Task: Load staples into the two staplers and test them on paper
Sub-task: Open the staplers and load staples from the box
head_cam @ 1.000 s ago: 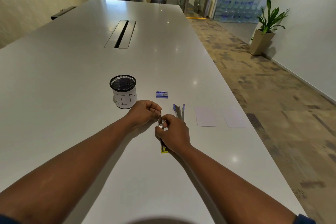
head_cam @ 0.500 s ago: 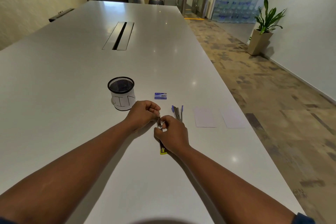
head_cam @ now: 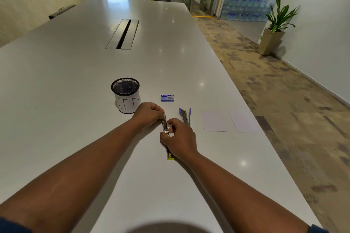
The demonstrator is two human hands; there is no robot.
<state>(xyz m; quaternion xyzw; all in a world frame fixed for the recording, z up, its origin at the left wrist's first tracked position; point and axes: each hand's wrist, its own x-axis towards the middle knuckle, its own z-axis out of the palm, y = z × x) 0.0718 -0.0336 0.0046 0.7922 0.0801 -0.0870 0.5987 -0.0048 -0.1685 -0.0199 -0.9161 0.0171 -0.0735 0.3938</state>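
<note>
A yellow-ended stapler (head_cam: 165, 125) lies opened out flat on the white table, its metal staple channel pointing away from me. My right hand (head_cam: 179, 139) grips its middle and covers most of its body; only the yellow end shows by my wrist. My left hand (head_cam: 148, 114) pinches the far tip of the metal channel. A second stapler with blue ends (head_cam: 185, 115) lies opened just right of my hands. A small blue staple box (head_cam: 167, 98) sits beyond them. Two sheets of white paper (head_cam: 215, 121) (head_cam: 243, 121) lie flat to the right.
A black mesh cup wrapped in a white label (head_cam: 126, 95) stands just left of my left hand. A cable slot (head_cam: 124, 34) runs down the table's middle. The table's right edge (head_cam: 265, 138) lies just past the paper, with patterned floor beyond.
Both hands stay on the yellow-ended stapler. The fingers have shifted slightly along the metal channel; nothing else on the table has moved.
</note>
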